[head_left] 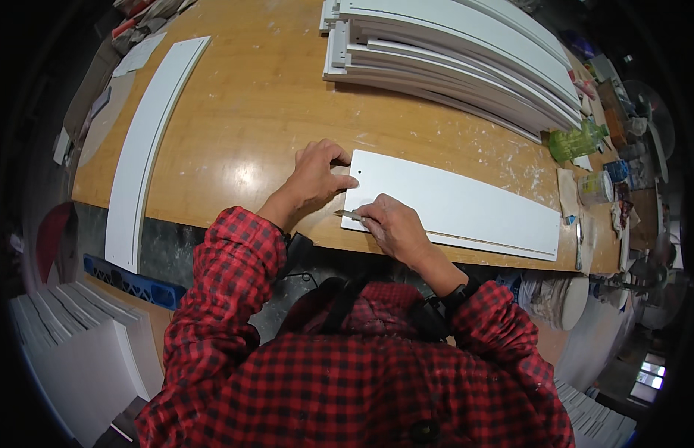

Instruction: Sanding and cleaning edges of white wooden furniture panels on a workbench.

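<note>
A long white panel [459, 200] lies flat along the table's near edge, with a small dark hole near its left end and a groove along its near side. At that left end, my left hand [316, 176] grips the panel's edge, its thumb against the end and its fingers curled beyond the corner. My right hand [399, 230] is closed on a small knife [348, 214] over the panel's near left corner. The thin metal blade points left, past the end. My right fingers hide most of the knife's handle.
Another white panel [149, 142] lies on the left of the wooden table [250, 112], overhanging its near edge. Stacked white panels [444, 63] occupy the back right. A green bottle [574, 142] and a tub [595, 187] stand at the right. More boards [78, 351] are stacked at lower left.
</note>
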### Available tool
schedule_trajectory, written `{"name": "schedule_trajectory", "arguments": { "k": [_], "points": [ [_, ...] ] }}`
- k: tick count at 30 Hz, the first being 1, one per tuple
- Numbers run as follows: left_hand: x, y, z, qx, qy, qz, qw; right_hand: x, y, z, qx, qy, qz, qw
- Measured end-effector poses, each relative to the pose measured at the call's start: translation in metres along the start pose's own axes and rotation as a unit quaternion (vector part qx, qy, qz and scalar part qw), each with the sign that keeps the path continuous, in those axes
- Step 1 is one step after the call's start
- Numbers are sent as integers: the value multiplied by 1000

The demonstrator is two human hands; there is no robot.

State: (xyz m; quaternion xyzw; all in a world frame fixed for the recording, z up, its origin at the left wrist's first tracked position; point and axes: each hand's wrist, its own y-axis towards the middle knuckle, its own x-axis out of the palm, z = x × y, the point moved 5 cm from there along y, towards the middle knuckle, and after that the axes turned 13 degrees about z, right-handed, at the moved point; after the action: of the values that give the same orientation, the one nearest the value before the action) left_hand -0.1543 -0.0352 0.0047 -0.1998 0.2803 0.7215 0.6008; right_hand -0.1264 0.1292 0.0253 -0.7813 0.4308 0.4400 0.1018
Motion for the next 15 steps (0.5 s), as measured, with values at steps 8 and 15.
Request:
{"name": "schedule_trajectory", "arguments": {
  "k": [8,15],
  "points": [
    [-1,0,0,-3,-6,7,1000,5,1,-9,0,-4,0,1000],
    [-1,-1,-3,-16,-22,10,1000,5,-3,-13,-12,5,37,999]
  ]
}}
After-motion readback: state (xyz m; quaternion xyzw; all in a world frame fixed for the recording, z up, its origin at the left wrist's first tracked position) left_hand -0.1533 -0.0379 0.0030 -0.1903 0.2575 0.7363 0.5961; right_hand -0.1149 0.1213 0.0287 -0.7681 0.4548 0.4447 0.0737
